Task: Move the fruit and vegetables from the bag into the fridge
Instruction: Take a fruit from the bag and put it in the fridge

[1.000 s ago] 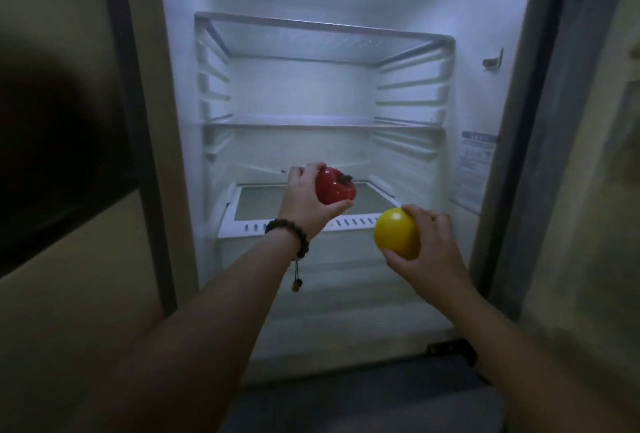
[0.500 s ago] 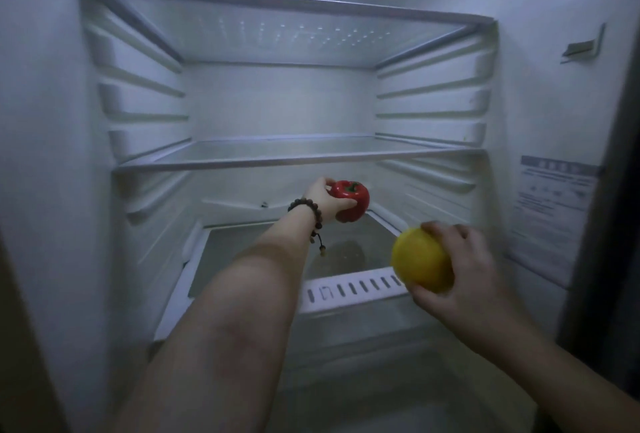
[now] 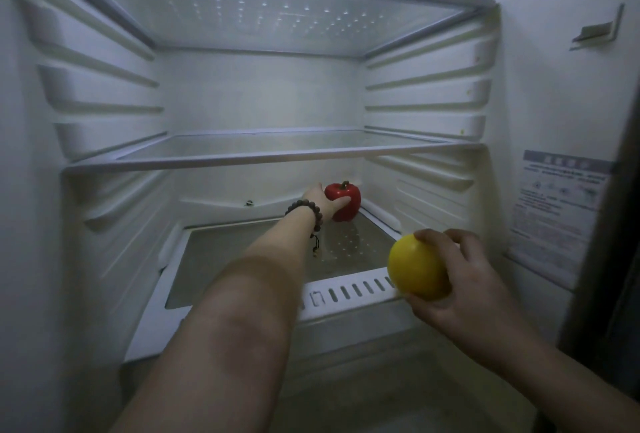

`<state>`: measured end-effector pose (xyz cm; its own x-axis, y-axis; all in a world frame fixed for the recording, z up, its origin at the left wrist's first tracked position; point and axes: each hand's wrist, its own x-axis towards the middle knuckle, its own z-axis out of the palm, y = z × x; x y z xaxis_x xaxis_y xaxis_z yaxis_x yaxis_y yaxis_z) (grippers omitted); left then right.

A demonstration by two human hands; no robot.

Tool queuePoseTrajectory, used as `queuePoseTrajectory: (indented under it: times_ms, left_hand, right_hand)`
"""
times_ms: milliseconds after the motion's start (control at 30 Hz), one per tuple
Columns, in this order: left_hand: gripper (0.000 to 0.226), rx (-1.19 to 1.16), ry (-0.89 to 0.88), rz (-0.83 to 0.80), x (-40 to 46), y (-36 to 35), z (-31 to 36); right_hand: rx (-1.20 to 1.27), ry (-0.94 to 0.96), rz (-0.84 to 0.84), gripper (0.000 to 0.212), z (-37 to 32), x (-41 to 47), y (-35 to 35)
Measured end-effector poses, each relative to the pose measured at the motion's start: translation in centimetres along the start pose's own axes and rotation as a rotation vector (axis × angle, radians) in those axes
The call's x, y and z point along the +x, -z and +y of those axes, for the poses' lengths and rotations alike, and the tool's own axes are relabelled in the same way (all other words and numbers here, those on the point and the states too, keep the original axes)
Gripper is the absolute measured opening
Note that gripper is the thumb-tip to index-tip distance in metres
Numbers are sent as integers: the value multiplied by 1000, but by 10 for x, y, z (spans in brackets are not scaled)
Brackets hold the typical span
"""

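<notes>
Inside the open fridge (image 3: pixel 519 93), the red pepper (image 3: pixel 344 200) stands upright at the back right corner of the lowest glass shelf (image 3: pixel 242 259), its stem pointing up and its long axis vertical. The left hand (image 3: pixel 320 202), wearing a bead bracelet (image 3: pixel 306 213), wraps the pepper's left side with fingers under its front. The right hand (image 3: pixel 460 280) cups a round yellow fruit (image 3: pixel 417 268) in closed fingers, just in front of the shelf's slotted front rim. The middle shelf (image 3: pixel 263 150) holds nothing visible.
</notes>
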<state>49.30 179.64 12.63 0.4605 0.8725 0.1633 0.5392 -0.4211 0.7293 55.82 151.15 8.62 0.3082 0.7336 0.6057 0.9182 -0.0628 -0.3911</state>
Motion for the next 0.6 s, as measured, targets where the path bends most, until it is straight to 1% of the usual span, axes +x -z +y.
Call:
queuePoseTrajectory:
  times_ms: [67,267,400,533,600]
  left_hand:
    - [82,34,3,20,-8,6,1]
    - [81,59,-26,54,-55,27,-1]
    - [71,10,-117,83,-106,35,3]
    - [57,36,-227,141,-165,40,11]
    - [49,-55,-232,188,-193,41,12]
  right_hand:
    - [6,-7,-11,76,-5,-2,2]
    - [-1,16,-28,80,-24,-15,12]
    - [-6,30,-18,79,-33,-26,13]
    - [29,17,-34,78,-42,-33,11]
    - [32,8,-42,78,-46,-34,10]
